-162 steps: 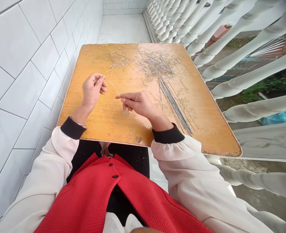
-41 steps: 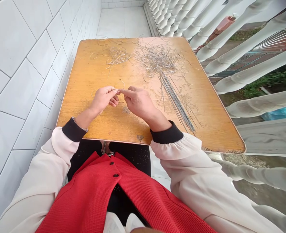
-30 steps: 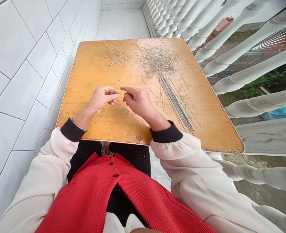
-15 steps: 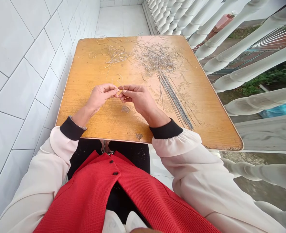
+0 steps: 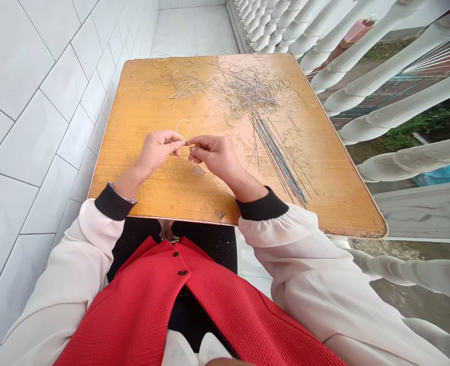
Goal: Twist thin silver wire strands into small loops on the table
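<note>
A thin, pale wire (image 5: 184,122) rises in a round loop above my fingertips, its ends running down between both hands. My left hand (image 5: 159,147) pinches it from the left, thumb against forefinger. From the right, my right hand (image 5: 213,155) grips the same wire close by, so the fingertips of the two hands almost meet. Both hands are just over the near middle of the wooden table (image 5: 129,127). Beyond them lies a small heap of bent wires (image 5: 186,85). A bundle of straight dark wires (image 5: 280,157) rests to the right of my right hand.
A large tangle of curled wire (image 5: 251,91) covers the table's far right part. White balusters (image 5: 377,122) stand along the right side. A white tiled wall (image 5: 30,117) runs close on the left.
The wire between my fingers now shows as a closed round loop, where before it had open, curved ends. Both hands have shifted only slightly.
</note>
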Demonstrator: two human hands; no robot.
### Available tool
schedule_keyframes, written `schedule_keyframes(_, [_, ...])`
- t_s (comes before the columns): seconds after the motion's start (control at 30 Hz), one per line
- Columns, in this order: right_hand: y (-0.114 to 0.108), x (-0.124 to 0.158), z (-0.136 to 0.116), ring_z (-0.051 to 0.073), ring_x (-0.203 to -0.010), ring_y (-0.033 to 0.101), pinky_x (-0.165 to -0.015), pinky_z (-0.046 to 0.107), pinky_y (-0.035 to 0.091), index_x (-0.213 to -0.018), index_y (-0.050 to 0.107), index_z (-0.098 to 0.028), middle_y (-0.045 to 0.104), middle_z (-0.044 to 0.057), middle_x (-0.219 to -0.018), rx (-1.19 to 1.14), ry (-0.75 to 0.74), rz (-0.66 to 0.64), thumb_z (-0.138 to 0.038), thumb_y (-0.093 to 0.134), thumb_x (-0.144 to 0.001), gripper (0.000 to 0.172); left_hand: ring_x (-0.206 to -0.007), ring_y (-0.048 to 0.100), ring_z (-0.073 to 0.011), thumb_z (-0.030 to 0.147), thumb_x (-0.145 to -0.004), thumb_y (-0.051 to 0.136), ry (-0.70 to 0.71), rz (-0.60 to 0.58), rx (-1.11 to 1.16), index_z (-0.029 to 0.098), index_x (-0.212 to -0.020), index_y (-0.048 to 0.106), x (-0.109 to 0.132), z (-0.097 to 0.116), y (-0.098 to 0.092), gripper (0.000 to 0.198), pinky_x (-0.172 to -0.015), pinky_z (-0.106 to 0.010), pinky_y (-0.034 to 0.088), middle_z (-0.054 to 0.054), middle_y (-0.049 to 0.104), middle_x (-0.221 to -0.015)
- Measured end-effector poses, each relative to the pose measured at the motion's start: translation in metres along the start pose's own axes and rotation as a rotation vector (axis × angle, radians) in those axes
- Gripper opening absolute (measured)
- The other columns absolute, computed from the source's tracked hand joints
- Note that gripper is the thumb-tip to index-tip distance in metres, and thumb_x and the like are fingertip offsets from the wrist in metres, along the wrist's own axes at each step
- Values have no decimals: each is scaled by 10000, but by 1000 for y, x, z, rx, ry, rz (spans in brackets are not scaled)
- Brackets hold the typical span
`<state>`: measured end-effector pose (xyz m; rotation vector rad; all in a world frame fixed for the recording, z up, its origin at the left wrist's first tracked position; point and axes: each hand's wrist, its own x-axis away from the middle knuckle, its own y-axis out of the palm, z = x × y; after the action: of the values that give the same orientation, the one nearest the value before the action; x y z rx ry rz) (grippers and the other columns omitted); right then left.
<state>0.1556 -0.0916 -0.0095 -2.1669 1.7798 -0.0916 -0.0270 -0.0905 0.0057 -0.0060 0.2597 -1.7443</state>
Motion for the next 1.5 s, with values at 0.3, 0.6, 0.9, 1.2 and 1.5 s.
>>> schedule_keyframes(0.3, [1, 0, 4, 110, -620, 580, -581, 237, 490, -922, 826, -183, 706, 4, -736, -29, 4, 13, -180, 715, -838, 139, -666, 630, -79, 108, -834, 721, -4, -39, 7, 168, -725, 758, -1, -6, -1, 129, -730, -224, 511, 13, 713, -673])
schedule_keyframes(0.6, [6, 4, -7, 82, -547, 479, -524, 226, 417, -643, 671, -180, 588, -18, -623, -145, 40, 18, -243, 785, -894, 283, -655, 607, -80, 120, -817, 736, 13, -57, -70, 163, -697, 761, 1, -5, 1, 130, -685, -223, 483, 8, 714, -681])
schedule_keyframes(0.9, [3, 2, -9, 92, -569, 511, -580, 239, 445, -676, 712, -174, 636, -6, -650, -208, 113, -1, -189, 728, -887, 213, -603, 617, -96, 150, -786, 831, -34, -12, -149, 155, -651, 702, 2, -3, 4, 187, -639, -246, 461, 6, 680, -615])
schedule_keyframes(1.2, [9, 6, -8, 93, -525, 439, -559, 264, 363, -671, 724, -173, 555, -35, -569, 40, 51, -6, -94, 645, -857, 217, -598, 551, -93, 121, -841, 788, 40, 150, -238, 187, -631, 585, 2, -4, 8, 300, -645, -259, 431, 43, 597, -600])
schedule_keyframes(1.5, [12, 8, -9, 108, -544, 476, -579, 269, 395, -671, 681, -184, 581, -18, -592, 81, 19, 40, -145, 634, -900, 237, -639, 547, -88, 139, -859, 783, 62, 155, -196, 191, -701, 602, 1, -5, 10, 246, -631, -235, 427, 33, 649, -681])
